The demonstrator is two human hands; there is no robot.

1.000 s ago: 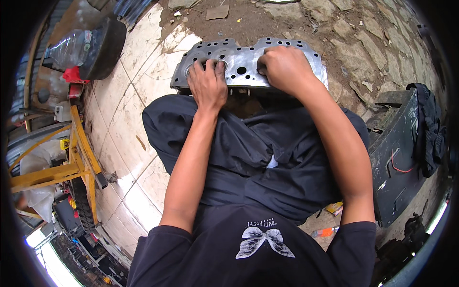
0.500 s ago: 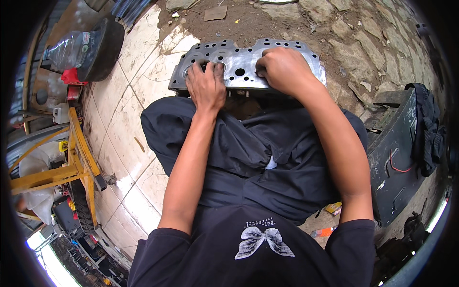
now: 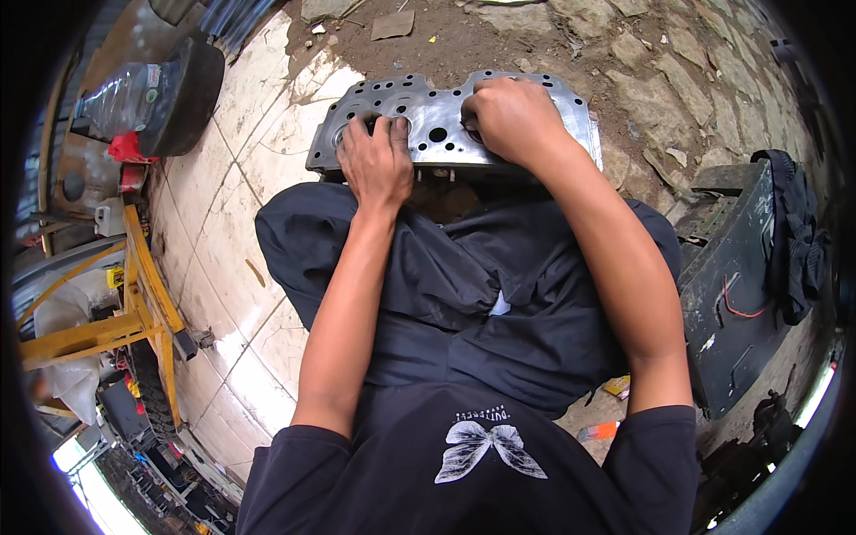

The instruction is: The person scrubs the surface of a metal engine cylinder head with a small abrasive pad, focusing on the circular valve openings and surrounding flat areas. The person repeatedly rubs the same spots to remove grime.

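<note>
The right hand (image 3: 515,123) has been shifted slightly toward the silver, hole-pierced metal block's (image 3: 431,111) far edge. Before the block, dark cloth trousers (image 3: 553,263) are bent; its left part is touched by the left hand (image 3: 378,162), fingers parted. The right is curled; whether anything is gripped cannot be told.

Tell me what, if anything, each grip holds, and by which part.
Left grip: resting on the left part of the metal slab, hold unclear. Right grip: curled over the slab's right part; whether it holds anything cannot be told.
</note>
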